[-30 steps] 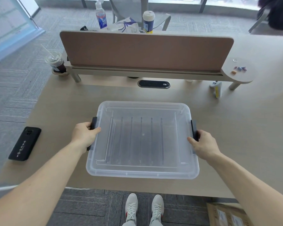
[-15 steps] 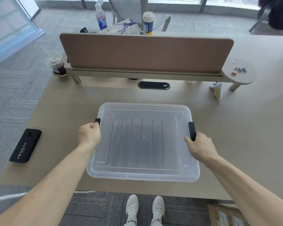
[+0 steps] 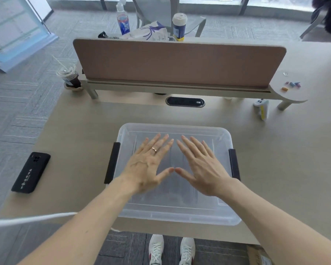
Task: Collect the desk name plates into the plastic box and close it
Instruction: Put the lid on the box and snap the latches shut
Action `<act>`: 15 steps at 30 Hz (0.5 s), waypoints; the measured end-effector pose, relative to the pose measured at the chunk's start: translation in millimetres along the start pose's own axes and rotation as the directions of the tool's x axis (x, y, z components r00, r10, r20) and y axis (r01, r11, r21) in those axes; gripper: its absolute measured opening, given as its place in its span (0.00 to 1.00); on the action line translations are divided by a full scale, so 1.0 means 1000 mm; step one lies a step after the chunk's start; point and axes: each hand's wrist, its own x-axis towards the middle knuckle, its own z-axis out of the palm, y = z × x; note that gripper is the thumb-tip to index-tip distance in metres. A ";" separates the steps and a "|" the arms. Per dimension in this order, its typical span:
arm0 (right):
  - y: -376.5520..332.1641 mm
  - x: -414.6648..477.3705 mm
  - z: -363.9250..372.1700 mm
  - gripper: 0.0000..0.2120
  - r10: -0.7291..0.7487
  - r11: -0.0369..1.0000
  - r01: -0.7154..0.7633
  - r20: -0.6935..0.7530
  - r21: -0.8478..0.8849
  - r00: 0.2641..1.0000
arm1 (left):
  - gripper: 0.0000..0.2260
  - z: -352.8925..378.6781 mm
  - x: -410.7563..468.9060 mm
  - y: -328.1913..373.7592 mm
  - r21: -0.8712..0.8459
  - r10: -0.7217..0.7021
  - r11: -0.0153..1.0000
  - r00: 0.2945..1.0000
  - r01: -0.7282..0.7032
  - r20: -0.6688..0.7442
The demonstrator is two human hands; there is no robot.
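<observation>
A clear plastic box (image 3: 177, 211) with its lid on sits on the desk in front of me, near the front edge. Black latches sit at its left side (image 3: 112, 162) and right side (image 3: 234, 164). My left hand (image 3: 149, 165) and my right hand (image 3: 201, 167) lie flat over the middle of the lid, fingers spread and straight, thumbs almost touching. Whether the palms press on the lid I cannot tell. The lid is cloudy, and no name plates show through it.
A black phone (image 3: 31, 172) lies at the desk's left edge. A brown divider panel (image 3: 178, 63) on a raised shelf crosses the back, with an iced drink (image 3: 69, 76) at its left end and a white controller (image 3: 262, 109) at the right.
Both hands have left the side latches and moved inward over the lid's middle, fingers now spread flat. The latches lie down against the box's sides.
</observation>
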 end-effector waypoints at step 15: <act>0.018 0.011 0.041 0.41 -0.021 0.994 0.024 0.036 -0.107 0.999 | 0.40 0.038 0.022 -0.012 0.049 -0.007 0.999 0.999 0.004 0.051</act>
